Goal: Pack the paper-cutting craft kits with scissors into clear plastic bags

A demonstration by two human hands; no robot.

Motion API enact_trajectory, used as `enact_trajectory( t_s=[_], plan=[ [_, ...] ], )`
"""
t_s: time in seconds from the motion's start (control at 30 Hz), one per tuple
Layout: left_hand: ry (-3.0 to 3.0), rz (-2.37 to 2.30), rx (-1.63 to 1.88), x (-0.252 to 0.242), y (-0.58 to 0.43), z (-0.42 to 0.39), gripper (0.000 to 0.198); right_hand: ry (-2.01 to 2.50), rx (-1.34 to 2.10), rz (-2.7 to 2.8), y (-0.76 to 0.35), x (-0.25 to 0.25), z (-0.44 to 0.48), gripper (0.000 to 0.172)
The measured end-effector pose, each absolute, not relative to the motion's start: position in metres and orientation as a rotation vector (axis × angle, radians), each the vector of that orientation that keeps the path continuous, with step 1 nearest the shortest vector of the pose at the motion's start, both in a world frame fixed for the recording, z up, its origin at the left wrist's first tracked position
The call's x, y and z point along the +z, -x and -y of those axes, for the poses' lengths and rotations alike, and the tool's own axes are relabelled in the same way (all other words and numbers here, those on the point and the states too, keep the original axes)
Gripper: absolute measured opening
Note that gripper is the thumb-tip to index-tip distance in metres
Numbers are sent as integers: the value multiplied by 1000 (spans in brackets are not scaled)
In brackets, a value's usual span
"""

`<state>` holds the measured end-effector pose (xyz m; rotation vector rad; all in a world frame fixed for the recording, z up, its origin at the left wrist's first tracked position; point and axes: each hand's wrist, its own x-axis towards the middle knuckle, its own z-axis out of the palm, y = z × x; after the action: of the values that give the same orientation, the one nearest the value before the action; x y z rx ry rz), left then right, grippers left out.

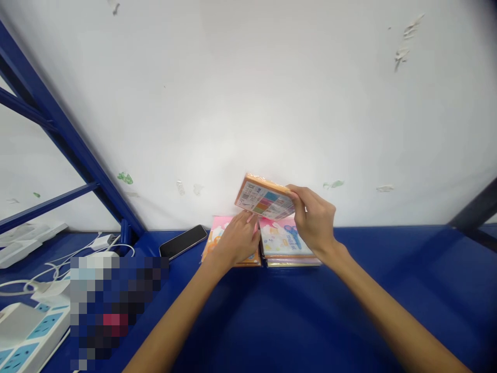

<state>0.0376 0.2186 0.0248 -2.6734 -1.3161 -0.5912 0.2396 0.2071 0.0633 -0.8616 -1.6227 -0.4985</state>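
My right hand (315, 215) grips the right end of a plastic-wrapped book (266, 198) with an orange edge. The book is tilted up above two stacks, showing a printed face with a white label and coloured blocks. Below it, my left hand (237, 239) lies over the left stack of books (217, 230), its fingers stretched toward the raised book's lower edge. Whether those fingertips touch the raised book I cannot tell. Beside it, partly behind my right hand, is the right stack of books (285, 241), with a light blue cover picturing scissors.
A dark-screened phone (183, 242) lies left of the stacks on the blue tabletop (248, 316). Farther left are a white power strip (39, 331) and tangled white cables (50, 268). A white wall (248, 103) rises behind, with a blue metal frame (70, 119) at the left.
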Motion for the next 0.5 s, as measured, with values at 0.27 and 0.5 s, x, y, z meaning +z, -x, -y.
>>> enact_trajectory(
  t_s=[0.27,0.5],
  plan=[
    [2692,1418,-458,19,-79,-257,34,855,-483,1635,-251,70,-207,26],
    [2699,1521,-571,22,-104,-268,35,836,-491,1611,-256,85,-202,25]
  ],
)
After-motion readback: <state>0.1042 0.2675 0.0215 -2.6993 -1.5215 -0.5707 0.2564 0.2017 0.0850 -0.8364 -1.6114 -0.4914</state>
